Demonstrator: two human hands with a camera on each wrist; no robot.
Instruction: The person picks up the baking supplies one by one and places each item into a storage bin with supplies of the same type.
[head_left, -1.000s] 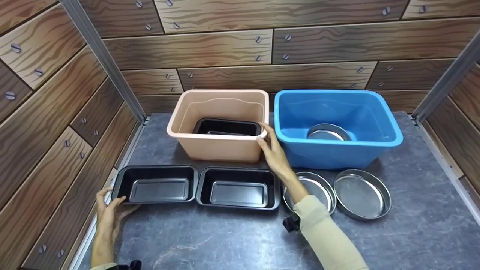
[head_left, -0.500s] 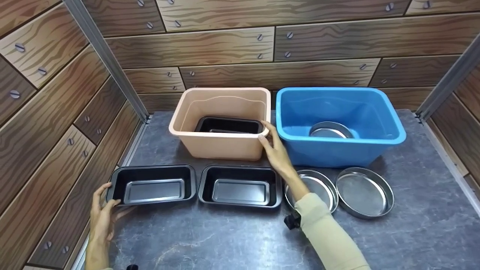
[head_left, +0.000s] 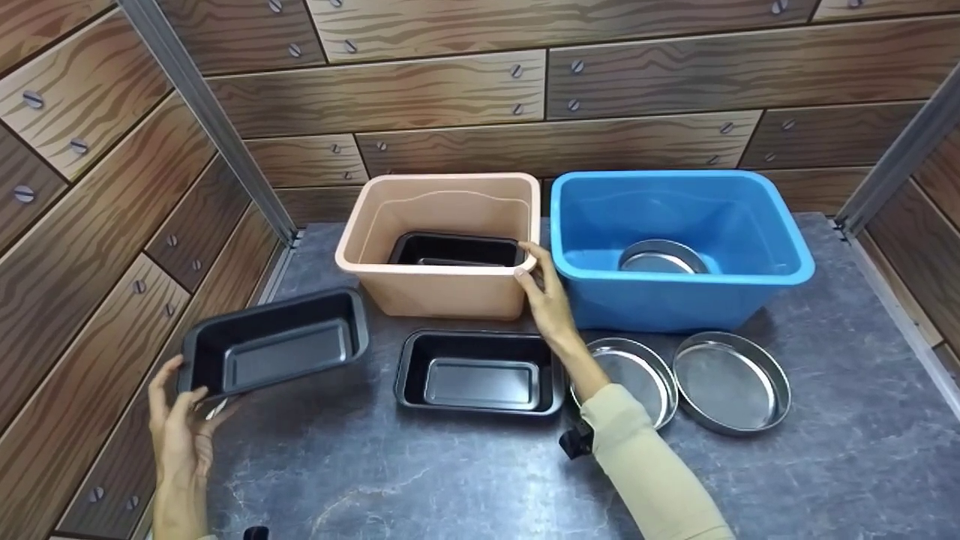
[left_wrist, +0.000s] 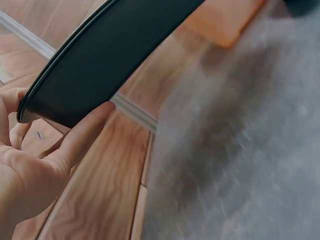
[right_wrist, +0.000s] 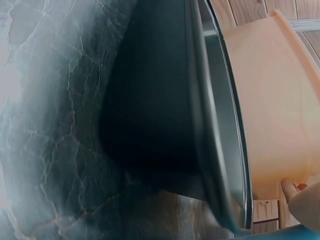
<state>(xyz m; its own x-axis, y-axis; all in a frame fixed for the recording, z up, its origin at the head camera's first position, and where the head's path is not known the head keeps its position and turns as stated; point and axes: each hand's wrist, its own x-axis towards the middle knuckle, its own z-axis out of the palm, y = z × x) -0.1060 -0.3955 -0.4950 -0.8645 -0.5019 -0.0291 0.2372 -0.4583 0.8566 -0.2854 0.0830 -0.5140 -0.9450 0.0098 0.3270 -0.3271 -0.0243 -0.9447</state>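
Blue tub (head_left: pixel 682 304), far right; peach tub (head_left: pixel 442 294), left of it. Black loaf pan (head_left: pixel 286 352), tilted and raised, near left; 2 other loaf pans (head_left: pixel 481 384), 1 in the peach tub. 3 round cake pans (head_left: pixel 729 384), 1 in the blue tub. Left hand (head_left: pixel 178 446) grips the raised pan; right hand (head_left: pixel 552 306), the peach tub's near right rim.

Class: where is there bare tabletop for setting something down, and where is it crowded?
Bare: the tabletop between left hand and right sleeve; also right of the rightmost round pan. Crowded: between peach bin and blue bin, by the right hand.
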